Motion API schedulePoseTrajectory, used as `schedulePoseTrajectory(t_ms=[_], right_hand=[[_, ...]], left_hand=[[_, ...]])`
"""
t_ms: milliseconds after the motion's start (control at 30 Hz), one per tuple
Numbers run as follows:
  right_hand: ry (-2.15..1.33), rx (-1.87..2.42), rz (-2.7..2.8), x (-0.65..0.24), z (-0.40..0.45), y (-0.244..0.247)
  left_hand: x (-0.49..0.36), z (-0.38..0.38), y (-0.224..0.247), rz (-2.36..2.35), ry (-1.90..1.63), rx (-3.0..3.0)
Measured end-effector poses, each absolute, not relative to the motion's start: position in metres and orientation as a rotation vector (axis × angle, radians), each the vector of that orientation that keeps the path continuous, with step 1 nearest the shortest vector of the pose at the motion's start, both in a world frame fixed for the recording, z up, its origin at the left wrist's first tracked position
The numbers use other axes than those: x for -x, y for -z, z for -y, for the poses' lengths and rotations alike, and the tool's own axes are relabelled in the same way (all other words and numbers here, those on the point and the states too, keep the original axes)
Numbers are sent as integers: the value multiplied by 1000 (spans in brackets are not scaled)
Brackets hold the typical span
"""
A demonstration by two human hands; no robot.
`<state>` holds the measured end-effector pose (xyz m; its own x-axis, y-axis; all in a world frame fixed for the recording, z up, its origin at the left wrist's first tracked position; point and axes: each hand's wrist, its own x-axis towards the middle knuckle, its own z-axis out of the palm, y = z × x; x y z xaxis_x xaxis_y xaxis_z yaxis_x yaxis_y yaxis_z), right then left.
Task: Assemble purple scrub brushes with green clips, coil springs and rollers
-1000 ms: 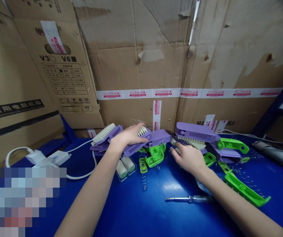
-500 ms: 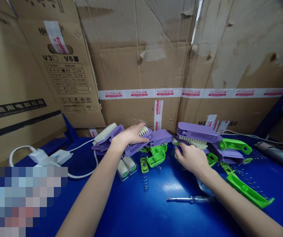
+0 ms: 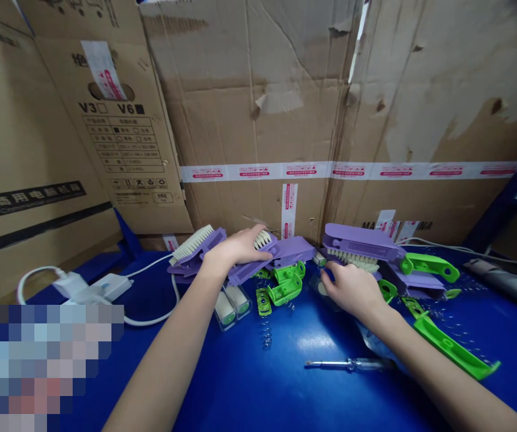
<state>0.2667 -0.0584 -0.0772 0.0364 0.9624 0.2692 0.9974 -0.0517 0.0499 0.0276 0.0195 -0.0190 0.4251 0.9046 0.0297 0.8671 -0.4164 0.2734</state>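
Note:
My left hand (image 3: 239, 246) is curled over a purple brush (image 3: 265, 241) with cream bristles, in a row of purple brush parts at the back of the table. My right hand (image 3: 352, 289) is closed, palm down, around a clear plastic case (image 3: 322, 290); most of the case is under the fingers. Just behind that hand a purple brush (image 3: 361, 241) lies bristles down. Between the hands are green plastic brackets (image 3: 286, 290), a flat green plate (image 3: 263, 301) and a metal spring (image 3: 266, 335). Clear cases with pale rollers (image 3: 233, 305) lie below my left hand.
A screwdriver (image 3: 348, 364) lies across the front of the blue table (image 3: 276, 390). To the right are a long green handle (image 3: 454, 348), another green piece (image 3: 432, 265) and loose springs (image 3: 463, 327). A white power strip with cable (image 3: 109, 287) sits left. Cardboard (image 3: 258, 132) walls the back.
My right hand has shifted very slightly, and more of the clear case shows by its fingertips. My left hand looks unmoved.

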Motion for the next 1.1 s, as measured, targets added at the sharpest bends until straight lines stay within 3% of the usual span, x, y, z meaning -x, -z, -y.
schedulePoseTrajectory(t_ms=[600, 867, 1100], right_hand=[[504, 2136, 2053, -271, 57, 83], [722, 1576, 2192, -248, 62, 87], [593, 1579, 2214, -224, 54, 104]], left_hand=[[-28, -19, 19, -1562, -255, -2464], [-30, -21, 22, -1570, -273, -2483], [-30, -24, 24, -1575, -283, -2490]])
